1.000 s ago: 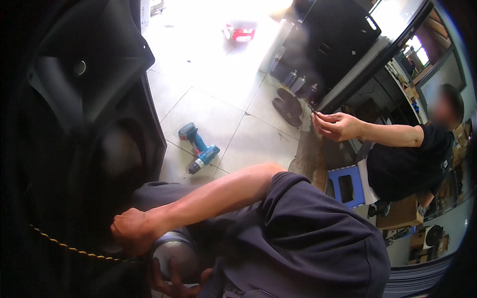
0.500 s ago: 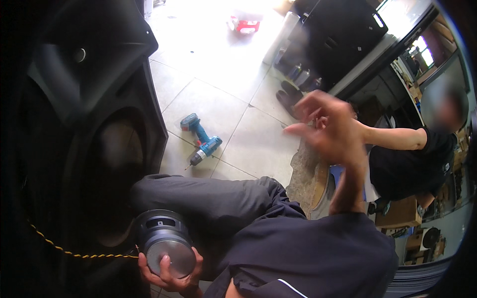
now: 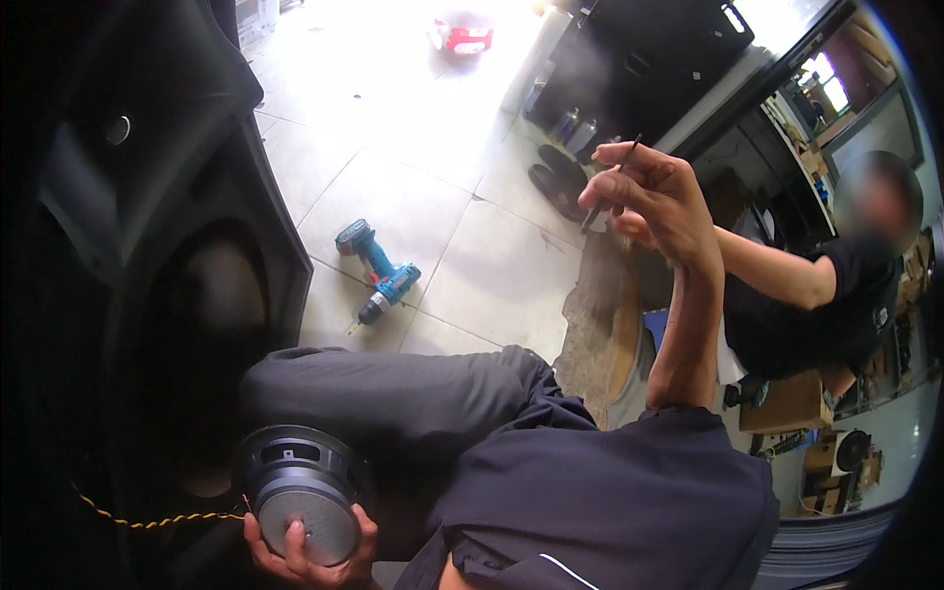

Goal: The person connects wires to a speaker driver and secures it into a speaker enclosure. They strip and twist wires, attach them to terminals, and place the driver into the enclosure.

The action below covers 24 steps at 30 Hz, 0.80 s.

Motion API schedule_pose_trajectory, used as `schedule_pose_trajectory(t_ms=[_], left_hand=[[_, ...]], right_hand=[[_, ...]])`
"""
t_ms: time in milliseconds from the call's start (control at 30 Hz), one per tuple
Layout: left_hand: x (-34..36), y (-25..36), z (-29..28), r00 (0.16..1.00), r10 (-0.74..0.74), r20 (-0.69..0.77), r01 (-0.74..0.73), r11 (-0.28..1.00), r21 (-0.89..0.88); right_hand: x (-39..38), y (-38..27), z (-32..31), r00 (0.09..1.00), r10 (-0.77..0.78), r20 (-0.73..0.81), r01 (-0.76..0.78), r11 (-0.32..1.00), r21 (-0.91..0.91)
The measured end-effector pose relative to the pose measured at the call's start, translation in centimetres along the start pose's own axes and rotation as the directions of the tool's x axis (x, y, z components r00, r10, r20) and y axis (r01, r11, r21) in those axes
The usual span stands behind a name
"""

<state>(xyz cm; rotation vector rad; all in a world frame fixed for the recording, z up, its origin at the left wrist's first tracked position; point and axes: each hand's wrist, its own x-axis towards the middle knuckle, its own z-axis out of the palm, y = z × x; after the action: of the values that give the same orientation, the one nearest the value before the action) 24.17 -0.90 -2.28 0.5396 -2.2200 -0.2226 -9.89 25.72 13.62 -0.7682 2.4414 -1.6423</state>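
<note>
My left hand is closed round a round speaker driver with a silver back, holding it beside my grey-trousered leg at the lower left. A twisted yellow-and-black wire runs to the driver's left side from the dark speaker cabinet. My right hand is raised at the upper right, closed on a thin dark rod-like tool. Just behind it is the hand of a co-worker in a dark T-shirt, partly hidden by mine.
A teal cordless drill lies on the tiled floor, with dark slippers and spray cans farther back. A red-and-white object is at the top. Cardboard boxes sit behind the co-worker at the right.
My right hand has moved from beside the driver up to the co-worker's hand and now grips the thin tool that the co-worker held out. The driver in my left hand is now uncovered.
</note>
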Motion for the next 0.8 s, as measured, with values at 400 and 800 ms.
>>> schedule_pose_trajectory(t_ms=[400,800], left_hand=[[-0.4,-0.1,-0.2,0.999,-0.043,0.017,0.044,0.997,-0.065],[-0.2,0.3,-0.9,0.997,-0.068,0.045,0.068,0.998,-0.007]], right_hand=[[-0.3,-1.9,3.9,0.948,-0.232,0.216,0.142,0.920,0.365],[1.2,-1.9,6.7,0.892,-0.305,0.334,0.150,0.896,0.417]])
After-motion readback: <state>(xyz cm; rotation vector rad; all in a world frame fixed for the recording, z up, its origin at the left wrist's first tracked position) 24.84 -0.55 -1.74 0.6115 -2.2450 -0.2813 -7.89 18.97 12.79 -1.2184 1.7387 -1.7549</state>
